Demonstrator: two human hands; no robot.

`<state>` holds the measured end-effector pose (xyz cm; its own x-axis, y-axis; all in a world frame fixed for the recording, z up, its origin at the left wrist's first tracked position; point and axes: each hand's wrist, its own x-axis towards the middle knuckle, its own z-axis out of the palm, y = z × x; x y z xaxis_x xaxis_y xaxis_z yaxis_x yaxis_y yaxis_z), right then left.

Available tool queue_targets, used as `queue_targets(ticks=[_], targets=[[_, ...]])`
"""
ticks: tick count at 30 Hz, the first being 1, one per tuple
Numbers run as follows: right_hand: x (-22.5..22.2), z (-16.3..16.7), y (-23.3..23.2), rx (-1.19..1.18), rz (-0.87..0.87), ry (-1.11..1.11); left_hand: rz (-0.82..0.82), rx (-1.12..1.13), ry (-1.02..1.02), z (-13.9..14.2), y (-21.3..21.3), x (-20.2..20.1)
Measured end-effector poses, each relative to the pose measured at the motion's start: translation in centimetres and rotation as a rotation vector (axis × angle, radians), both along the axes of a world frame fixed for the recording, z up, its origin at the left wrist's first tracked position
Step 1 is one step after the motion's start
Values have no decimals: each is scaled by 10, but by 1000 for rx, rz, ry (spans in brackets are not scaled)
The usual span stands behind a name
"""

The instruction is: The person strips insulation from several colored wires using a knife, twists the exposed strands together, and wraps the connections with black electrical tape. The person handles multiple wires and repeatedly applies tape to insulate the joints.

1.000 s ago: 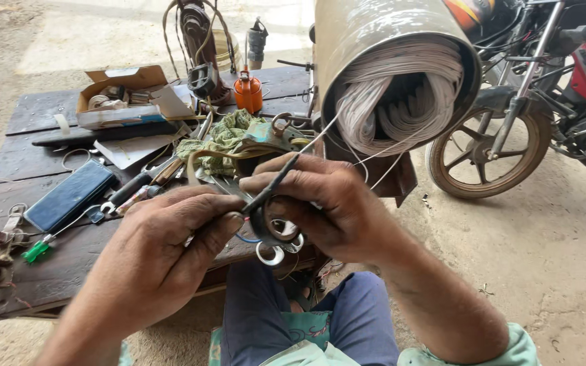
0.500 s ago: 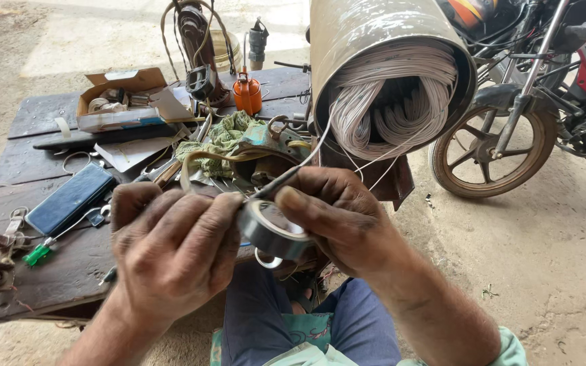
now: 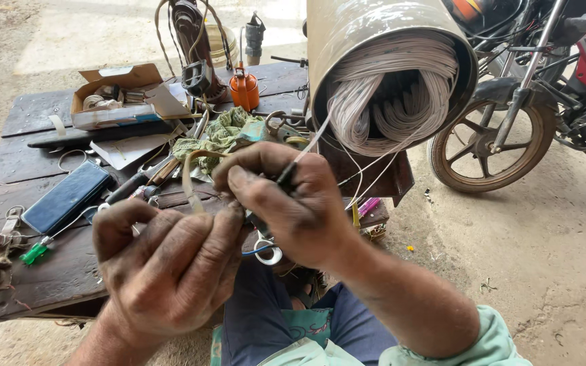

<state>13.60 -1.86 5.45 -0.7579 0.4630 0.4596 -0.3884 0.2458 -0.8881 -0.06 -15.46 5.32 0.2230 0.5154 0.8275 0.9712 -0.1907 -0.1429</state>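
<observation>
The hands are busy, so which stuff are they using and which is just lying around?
In use: left hand, right hand, scissors, white wires, wire-filled drum.
Lying about: orange oil can, cardboard box, blue case, green rag, motorbike.

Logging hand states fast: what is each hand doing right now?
Left hand: closed, pinching a tan strip.
Right hand: closed on a dark tool.

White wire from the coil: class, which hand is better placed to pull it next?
Probably the right hand: it sits by the white wire; the left hand is lower, farther away.
</observation>
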Motion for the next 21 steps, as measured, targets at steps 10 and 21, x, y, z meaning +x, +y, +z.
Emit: queue_targets(ticks=[10, 21], targets=[[35, 2, 28, 697, -131, -84, -267, -629, -734, 15, 11, -19], [41, 0, 41, 691, -84, -9, -166, -264, -376, 12, 24, -8]])
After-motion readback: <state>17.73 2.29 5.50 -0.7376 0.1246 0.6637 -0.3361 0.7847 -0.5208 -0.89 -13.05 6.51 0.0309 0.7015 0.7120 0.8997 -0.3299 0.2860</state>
